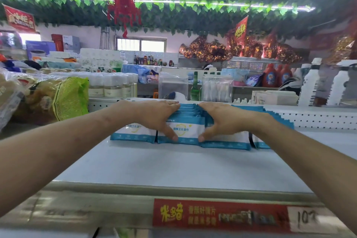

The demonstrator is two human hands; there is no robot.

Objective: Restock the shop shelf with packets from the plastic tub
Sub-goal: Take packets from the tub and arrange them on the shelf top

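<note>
Several blue-and-white wipe packets stand in rows at the back of the white shelf. Both my hands clasp the middle stack of packets. My left hand presses its left side, thumb on the front face. My right hand presses its right side, thumb also on the front. More packets stand to the left and to the right of this stack. The plastic tub is not in view.
Bagged goods with a green-ended packet lie on the shelf to the left. White bottles stand to the right. A perforated back rail runs behind the packets. A red price label sits on the shelf's front edge.
</note>
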